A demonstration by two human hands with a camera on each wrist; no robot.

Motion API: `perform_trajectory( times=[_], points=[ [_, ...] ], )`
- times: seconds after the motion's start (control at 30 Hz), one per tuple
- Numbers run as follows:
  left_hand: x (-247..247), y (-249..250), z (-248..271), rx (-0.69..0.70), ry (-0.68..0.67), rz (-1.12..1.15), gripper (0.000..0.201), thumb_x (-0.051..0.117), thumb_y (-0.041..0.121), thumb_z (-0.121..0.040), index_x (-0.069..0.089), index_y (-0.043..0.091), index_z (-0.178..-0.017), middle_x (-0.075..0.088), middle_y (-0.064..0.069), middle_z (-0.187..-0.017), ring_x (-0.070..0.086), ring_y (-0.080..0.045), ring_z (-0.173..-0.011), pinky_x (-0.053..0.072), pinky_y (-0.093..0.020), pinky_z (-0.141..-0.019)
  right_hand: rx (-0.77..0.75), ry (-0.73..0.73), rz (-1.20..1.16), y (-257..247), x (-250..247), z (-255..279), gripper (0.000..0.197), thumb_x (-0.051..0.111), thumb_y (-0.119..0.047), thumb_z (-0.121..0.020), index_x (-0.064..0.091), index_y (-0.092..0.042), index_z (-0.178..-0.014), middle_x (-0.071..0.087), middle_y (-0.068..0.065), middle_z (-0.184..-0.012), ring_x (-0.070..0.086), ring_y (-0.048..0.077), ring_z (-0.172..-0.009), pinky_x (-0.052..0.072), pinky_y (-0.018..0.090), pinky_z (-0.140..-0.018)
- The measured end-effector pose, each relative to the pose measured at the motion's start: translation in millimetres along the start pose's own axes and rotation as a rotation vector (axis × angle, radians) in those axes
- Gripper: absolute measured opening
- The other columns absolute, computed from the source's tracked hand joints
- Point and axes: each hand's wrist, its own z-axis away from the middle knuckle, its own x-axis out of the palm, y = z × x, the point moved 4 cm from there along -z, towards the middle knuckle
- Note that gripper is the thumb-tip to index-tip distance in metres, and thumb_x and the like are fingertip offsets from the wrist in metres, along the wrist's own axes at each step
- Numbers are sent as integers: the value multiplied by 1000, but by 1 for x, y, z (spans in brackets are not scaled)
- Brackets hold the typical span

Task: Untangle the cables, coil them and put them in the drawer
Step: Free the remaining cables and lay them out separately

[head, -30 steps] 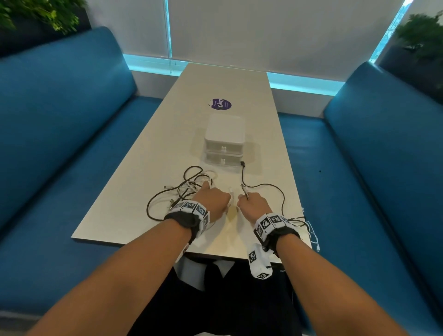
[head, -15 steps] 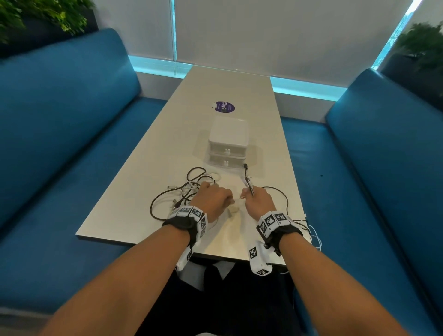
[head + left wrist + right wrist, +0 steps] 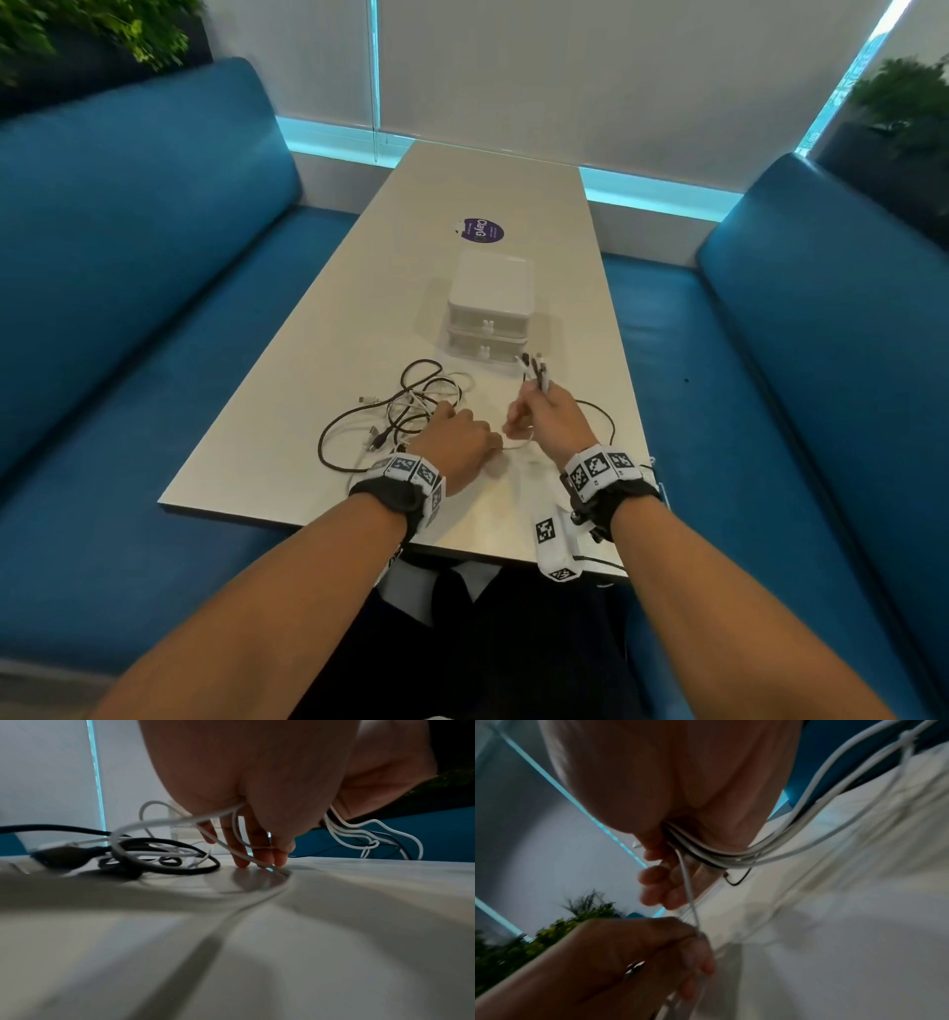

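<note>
A tangle of black and white cables [image 3: 405, 406] lies on the table [image 3: 318, 329], just left of my left hand [image 3: 462, 442]. That hand pinches a thin white cable [image 3: 518, 446] that runs across to my right hand [image 3: 547, 416]. In the left wrist view the white cable [image 3: 159, 821] passes under the left hand [image 3: 259, 860], whose fingertips touch the table. The right hand [image 3: 670, 882] grips a bundle of several black and white cables [image 3: 706, 854], and their plug ends [image 3: 534, 370] stick up above the fist. The white two-drawer unit [image 3: 490, 308] stands just beyond, with both drawers closed.
A purple sticker [image 3: 480, 230] lies on the table behind the drawer unit. Blue benches [image 3: 154, 288] run along both sides. Cable loops [image 3: 660, 483] hang over the table's right edge near my right wrist. Plants [image 3: 904, 103] stand in the back corners.
My right hand has lifted off the table and tilted, raising the cable ends toward the drawer unit. The white cable now stretches between the two hands. The left hand has stayed in place.
</note>
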Motion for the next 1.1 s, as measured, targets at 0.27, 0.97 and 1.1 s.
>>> perform_trajectory(
  times=[0.27, 0.97, 1.1],
  points=[
    [-3, -8, 3, 9, -129, -26, 23, 41, 21, -102, 62, 19, -110, 67, -1, -103, 56, -24, -102, 33, -42, -98, -118, -219, 801, 8, 21, 2, 27, 40, -33, -99, 56, -19, -82, 64, 8, -88, 58, 27, -84, 41, 35, -73],
    [-8, -48, 23, -142, -85, 453, 49, 39, 60, -98, 45, 26, -64, 52, 4, -62, 50, -15, -66, 35, -34, -66, 226, 366, 991, 34, -84, 4, 30, 36, -14, -96, 55, -7, -118, 63, 16, -113, 61, 36, -100, 48, 38, -77],
    [-16, -36, 14, -112, -9, 304, 34, 34, 40, -106, 48, 18, -84, 52, 2, -68, 48, -24, -68, 33, -36, -71, 159, 282, 826, 34, -67, 2, 30, 36, -21, -100, 57, -10, -118, 64, 17, -106, 61, 35, -91, 49, 38, -76]
  ],
)
